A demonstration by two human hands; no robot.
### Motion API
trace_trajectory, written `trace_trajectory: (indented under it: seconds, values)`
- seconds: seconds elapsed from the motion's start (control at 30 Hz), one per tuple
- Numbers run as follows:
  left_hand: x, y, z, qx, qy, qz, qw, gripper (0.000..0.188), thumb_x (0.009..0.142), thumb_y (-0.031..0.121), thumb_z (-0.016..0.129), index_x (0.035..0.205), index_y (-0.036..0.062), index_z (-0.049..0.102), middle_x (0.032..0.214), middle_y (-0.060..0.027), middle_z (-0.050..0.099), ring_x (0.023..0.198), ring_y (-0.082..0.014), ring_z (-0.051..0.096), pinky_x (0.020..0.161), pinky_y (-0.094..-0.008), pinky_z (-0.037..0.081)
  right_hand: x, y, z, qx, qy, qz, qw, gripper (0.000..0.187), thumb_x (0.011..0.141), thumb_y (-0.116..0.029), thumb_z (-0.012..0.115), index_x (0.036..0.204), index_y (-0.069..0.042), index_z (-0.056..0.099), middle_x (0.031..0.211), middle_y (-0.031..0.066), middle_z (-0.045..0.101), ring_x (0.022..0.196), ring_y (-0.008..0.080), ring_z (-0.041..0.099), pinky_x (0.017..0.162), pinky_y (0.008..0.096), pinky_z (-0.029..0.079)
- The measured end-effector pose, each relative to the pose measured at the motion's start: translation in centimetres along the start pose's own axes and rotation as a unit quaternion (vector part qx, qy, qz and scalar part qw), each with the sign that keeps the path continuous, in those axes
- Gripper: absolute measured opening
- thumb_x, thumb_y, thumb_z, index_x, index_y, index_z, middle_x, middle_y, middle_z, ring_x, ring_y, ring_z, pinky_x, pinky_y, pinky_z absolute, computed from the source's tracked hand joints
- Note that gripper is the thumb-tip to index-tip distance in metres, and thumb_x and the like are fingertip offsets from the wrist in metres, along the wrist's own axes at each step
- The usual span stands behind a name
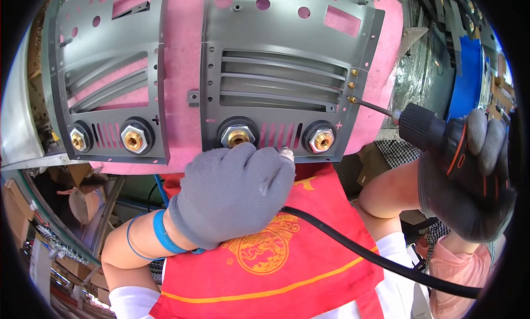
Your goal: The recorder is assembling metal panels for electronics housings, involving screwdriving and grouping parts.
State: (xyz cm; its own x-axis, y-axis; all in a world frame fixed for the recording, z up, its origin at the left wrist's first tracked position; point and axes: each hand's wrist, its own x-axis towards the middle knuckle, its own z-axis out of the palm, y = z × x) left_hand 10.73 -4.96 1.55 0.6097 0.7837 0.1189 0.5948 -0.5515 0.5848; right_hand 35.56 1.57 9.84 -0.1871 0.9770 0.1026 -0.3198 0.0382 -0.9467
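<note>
My right hand [469,181], in a grey and dark glove, grips a black power screwdriver [419,125] with orange lines. Its long bit meets the lowest of three brass-coloured screws [351,99] along the right edge of a grey metal panel [281,34]. My left hand [234,192], in a grey knit glove, is closed at the panel's lower edge, just below a brass fitting with a hex nut [239,135]. Its fingertips are mostly hidden, and I cannot make out what they hold. Slats [276,76] span the panel's opening.
A second, similar panel [110,37] lies to the left. Both rest on pink padding [183,70]. A thick black cable [381,259] runs from beside my left hand to the lower right. Another brass fitting [322,140] sits at the panel's lower right. A pink sleeve [459,272] shows below the screwdriver.
</note>
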Motion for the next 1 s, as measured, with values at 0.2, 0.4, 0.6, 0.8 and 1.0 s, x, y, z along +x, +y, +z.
trace_trajectory:
  seconds: [0.2,0.4,0.6,0.8,1.0]
  values:
    - [-0.5,0.1,0.2,0.02,-0.037,0.01,0.999,0.021,0.072,0.014,0.061,0.09,0.0043,0.063,0.068,-0.0006,0.047,0.059,-0.0137,0.051,0.04,-0.0285,0.036,0.5,0.5,0.2,-0.036,-0.046,0.001,0.998,0.019,0.072,-0.028,0.065,0.08,-0.019,0.05,0.078,-0.0026,0.045,0.072,0.0095,0.041,0.069,0.0246,0.033]
    - [-0.6,0.1,-0.2,0.007,-0.044,0.002,0.999,0.028,0.068,0.011,0.065,0.097,0.0063,0.065,0.065,-0.001,0.047,0.056,-0.0155,0.051,0.042,-0.0285,0.038,1.1,0.8,0.6,-0.079,-0.102,-0.002,0.992,0.02,0.072,-0.027,0.065,0.077,-0.017,0.048,0.074,-0.0044,0.046,0.063,0.0071,0.04,0.061,0.0217,0.032]
    - [-0.1,0.0,-0.6,-0.001,-0.068,0.004,0.998,0.028,0.071,0.012,0.066,0.099,0.0062,0.064,0.068,-0.0017,0.05,0.057,-0.0178,0.052,0.044,-0.0281,0.04,1.6,1.8,1.2,-0.085,-0.123,-0.035,0.988,0.025,0.07,-0.03,0.069,0.07,-0.018,0.046,0.065,-0.0058,0.046,0.058,0.005,0.043,0.057,0.0174,0.034]
    - [2.6,-0.5,-0.5,-0.433,0.161,-0.16,0.873,0.023,0.092,0.01,0.05,0.111,0.0002,0.059,0.083,-0.005,0.06,0.058,-0.0114,0.048,0.054,-0.0246,0.04,1.1,-2.1,-0.2,0.029,-0.013,-0.136,0.99,0.019,0.058,-0.021,0.072,0.057,-0.02,0.053,0.055,-0.0105,0.055,0.051,-0.0002,0.052,0.063,0.0123,0.044]
    - [5.8,-1.3,-2.5,-0.739,-0.037,-0.318,0.593,0.036,0.094,0.012,0.043,0.126,-0.0031,0.048,0.086,-0.0053,0.06,0.066,-0.0066,0.047,0.058,-0.0209,0.041,0.9,-2.0,0.6,0.034,0.035,-0.209,0.977,0.016,0.062,-0.014,0.065,0.058,-0.016,0.05,0.054,-0.0088,0.051,0.053,0.0016,0.051,0.062,0.015,0.043]
